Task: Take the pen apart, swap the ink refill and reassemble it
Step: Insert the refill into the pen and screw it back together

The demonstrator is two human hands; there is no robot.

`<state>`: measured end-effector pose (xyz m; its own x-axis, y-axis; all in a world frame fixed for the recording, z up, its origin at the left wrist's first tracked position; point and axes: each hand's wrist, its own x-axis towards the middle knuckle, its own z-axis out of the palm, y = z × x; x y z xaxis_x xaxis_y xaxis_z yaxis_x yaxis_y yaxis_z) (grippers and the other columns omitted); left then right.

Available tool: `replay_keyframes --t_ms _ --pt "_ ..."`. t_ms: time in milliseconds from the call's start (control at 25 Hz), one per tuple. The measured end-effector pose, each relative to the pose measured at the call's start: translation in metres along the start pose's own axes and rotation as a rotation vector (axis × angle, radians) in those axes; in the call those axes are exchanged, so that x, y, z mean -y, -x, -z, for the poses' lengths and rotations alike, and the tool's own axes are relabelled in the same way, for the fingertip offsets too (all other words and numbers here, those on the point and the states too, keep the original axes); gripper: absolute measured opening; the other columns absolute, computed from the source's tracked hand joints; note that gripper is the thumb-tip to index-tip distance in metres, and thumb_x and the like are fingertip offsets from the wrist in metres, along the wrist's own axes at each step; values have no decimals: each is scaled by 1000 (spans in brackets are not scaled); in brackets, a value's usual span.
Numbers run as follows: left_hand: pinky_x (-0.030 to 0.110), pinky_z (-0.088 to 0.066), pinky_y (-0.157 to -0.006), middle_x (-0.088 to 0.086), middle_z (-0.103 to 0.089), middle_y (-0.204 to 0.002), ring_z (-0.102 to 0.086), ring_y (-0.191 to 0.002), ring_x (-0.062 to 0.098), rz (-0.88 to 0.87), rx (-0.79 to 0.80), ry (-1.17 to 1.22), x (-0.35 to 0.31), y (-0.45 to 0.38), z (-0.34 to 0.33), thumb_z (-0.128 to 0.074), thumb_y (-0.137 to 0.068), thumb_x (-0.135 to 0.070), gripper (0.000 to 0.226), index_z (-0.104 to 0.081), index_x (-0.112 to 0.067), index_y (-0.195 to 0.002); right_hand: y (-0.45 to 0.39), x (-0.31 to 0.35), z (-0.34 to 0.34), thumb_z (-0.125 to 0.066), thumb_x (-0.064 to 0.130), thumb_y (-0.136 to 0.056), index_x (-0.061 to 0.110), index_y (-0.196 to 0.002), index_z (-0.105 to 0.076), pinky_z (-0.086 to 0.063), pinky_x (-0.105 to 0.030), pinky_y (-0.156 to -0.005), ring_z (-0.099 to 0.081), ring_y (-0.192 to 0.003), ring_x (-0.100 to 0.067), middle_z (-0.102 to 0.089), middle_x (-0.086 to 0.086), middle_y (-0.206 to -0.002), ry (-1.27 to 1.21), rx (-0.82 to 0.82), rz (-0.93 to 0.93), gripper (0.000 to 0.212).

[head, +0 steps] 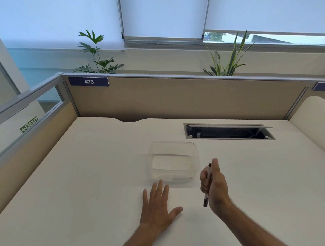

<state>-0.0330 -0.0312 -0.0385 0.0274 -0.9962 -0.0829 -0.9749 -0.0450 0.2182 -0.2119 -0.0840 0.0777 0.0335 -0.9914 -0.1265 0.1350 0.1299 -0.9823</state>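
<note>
Container [174, 163]: on the table [86, 180], centre. Left hand [158, 207]: flat on the table, just before the container. Right hand [214, 187]: right of the container, raised, wrapped around the pen [207, 183]. Cable hatch [228, 131]: behind, to the right.

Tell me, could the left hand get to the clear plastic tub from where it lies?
Probably yes. The left hand lies flat on the desk, fingertips just short of the clear tub, with nothing between them. The right hand, holding the pen, is off to one side.

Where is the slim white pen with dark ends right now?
In the head view, the slim white pen with dark ends is gripped in the right hand, just right of the clear plastic container.
</note>
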Motion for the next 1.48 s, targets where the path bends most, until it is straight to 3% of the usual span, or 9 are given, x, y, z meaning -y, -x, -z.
replay_keyframes --t_ms 120,240,480,720,840,960,1120,1320,1480 --pt "59 18 -113 2 24 -158 24 -146 21 33 40 -32 5 1 -9 -8 -67 -94 112 7 -23 -153 -1 2 -7 -40 58 -93 18 -46 -26 -9 -34 -48 -13 -41 -13 -21 3 -42 11 -1 -4 63" --pt "61 12 -113 7 6 -162 18 -146 17 19 -31 -40 5 3 -14 -10 -67 -96 115 -6 -21 -154 -4 2 -13 -42 54 -86 16 -54 -16 -9 -35 -49 -9 -46 -17 -18 1 -45 4 -13 -7 56" --pt "62 12 -112 6 8 -162 15 -147 26 8 -30 -34 6 3 -14 -9 -67 -96 115 -4 -22 -154 -6 0 -18 -38 50 -87 20 -47 -22 -10 -30 -47 -13 -39 -14 -20 3 -42 12 -14 14 52" --pt "63 -11 -107 14 -38 -153 -22 -144 25 7 -32 -27 2 7 -7 -28 -72 -91 106 -45 -14 -143 -4 -6 -15 -37 48 -87 22 -44 -23 -13 -25 -45 -14 -36 -13 -19 5 -39 23 -8 32 52" --pt "63 -16 -103 14 -47 -147 -23 -138 22 -12 -83 -28 1 7 -9 -33 -72 -90 102 -53 -13 -137 -4 -7 -13 -39 49 -86 21 -45 -23 -12 -26 -45 -13 -38 -12 -18 4 -41 13 5 34 52" --pt "63 -13 -105 14 -42 -150 -21 -141 21 -2 -70 -15 1 7 -9 -32 -72 -90 104 -48 -14 -141 -5 -8 -11 -42 54 -83 20 -45 -22 -12 -24 -45 -12 -39 -12 -18 4 -40 -20 34 42 54" --pt "62 16 -112 7 11 -163 16 -148 22 18 14 -70 4 4 -12 -9 -68 -95 113 0 -22 -154 -3 -12 -6 -33 67 -95 14 -49 -32 -11 -27 -45 -15 -40 -13 -22 1 -44 -15 124 77 70" --pt "61 20 -111 4 21 -160 25 -146 20 38 24 -66 5 3 -12 -4 -67 -95 112 9 -24 -153 2 -15 -1 -44 23 -104 15 -98 -64 -43 -27 -56 -48 -57 -16 -55 -1 -67 48 254 170 22" --pt "61 20 -110 3 20 -161 25 -145 20 27 11 -82 5 4 -13 -1 -67 -95 111 8 -24 -153 8 -21 10 -60 -4 -93 14 -103 -74 -55 -21 -72 -70 -84 -16 -75 -3 -90 167 311 247 25"
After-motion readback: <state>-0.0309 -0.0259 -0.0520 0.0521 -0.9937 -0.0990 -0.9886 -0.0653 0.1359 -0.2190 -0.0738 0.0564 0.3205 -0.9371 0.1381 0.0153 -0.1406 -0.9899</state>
